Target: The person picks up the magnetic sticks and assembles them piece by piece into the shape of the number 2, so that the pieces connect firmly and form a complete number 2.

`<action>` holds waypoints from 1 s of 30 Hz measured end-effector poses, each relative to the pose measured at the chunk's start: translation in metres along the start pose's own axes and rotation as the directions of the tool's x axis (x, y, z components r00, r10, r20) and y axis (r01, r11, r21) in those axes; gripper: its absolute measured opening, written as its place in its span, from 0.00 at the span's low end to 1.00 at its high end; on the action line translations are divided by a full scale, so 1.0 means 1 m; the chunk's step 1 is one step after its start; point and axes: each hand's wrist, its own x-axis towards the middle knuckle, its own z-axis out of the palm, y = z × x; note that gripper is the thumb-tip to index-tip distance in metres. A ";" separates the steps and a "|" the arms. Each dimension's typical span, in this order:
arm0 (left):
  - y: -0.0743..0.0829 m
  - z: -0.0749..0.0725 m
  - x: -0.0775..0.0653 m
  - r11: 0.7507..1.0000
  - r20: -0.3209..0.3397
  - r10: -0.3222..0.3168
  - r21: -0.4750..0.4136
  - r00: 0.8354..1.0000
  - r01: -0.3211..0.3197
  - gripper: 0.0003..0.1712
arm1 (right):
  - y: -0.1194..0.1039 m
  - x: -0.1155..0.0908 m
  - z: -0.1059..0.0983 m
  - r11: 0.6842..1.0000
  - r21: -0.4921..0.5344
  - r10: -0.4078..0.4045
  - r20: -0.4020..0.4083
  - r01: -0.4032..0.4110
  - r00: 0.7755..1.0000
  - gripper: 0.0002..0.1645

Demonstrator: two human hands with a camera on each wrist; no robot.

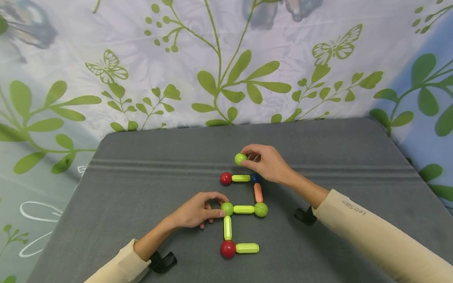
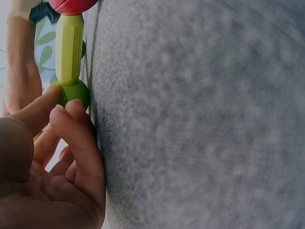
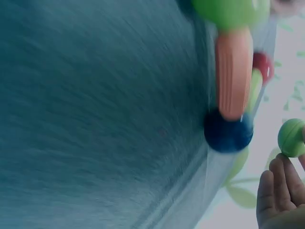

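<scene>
My right hand (image 1: 269, 163) pinches a green ball (image 1: 240, 158) above the far end of a chain of balls and sticks. Below it lie a red ball (image 1: 225, 178), a yellow-green stick (image 1: 241, 178) and a dark blue ball (image 1: 255, 178). An orange stick (image 3: 233, 74) joins the blue ball to a second green ball (image 1: 261, 209). With thumb and fingertips my left hand (image 1: 198, 210) pinches the green ball (image 1: 227, 208) at the chain's left corner. From there one yellow-green stick (image 1: 244, 209) runs right; another (image 2: 69, 50) runs toward a near red ball (image 1: 228, 249).
Off the near red ball, a last yellow-green stick (image 1: 247, 248) points right with its outer end free. Everything lies on a grey cloth-covered table (image 1: 141, 188). Behind the table hangs a curtain (image 1: 134, 51) with leaves and butterflies.
</scene>
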 end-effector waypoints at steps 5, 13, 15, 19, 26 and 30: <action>0.000 0.000 -0.001 1.000 -0.003 0.003 0.002 1.000 -0.003 0.15 | -0.015 -0.034 0.002 0.998 0.040 -0.048 0.035 0.047 0.998 0.14; 0.001 0.000 -0.001 1.000 -0.007 0.010 0.003 1.000 -0.010 0.16 | -0.028 -0.077 0.003 0.995 0.087 -0.057 0.068 0.051 0.996 0.14; 0.001 0.001 -0.001 1.000 -0.008 0.005 0.005 1.000 -0.005 0.16 | -0.029 -0.086 0.003 0.994 0.098 -0.059 0.070 0.052 0.996 0.14; 0.001 0.001 -0.001 1.000 -0.011 -0.002 0.013 1.000 0.002 0.16 | -0.027 -0.103 0.005 0.988 0.143 -0.070 0.059 0.061 0.996 0.14; 0.000 0.001 0.000 1.000 -0.020 -0.002 0.024 1.000 0.003 0.16 | -0.021 -0.128 0.012 0.981 0.178 -0.082 0.054 0.071 0.995 0.16; 0.000 0.001 -0.001 1.000 -0.019 0.001 0.021 1.000 -0.001 0.16 | -0.019 -0.138 0.017 0.977 0.190 -0.111 0.073 0.096 0.991 0.16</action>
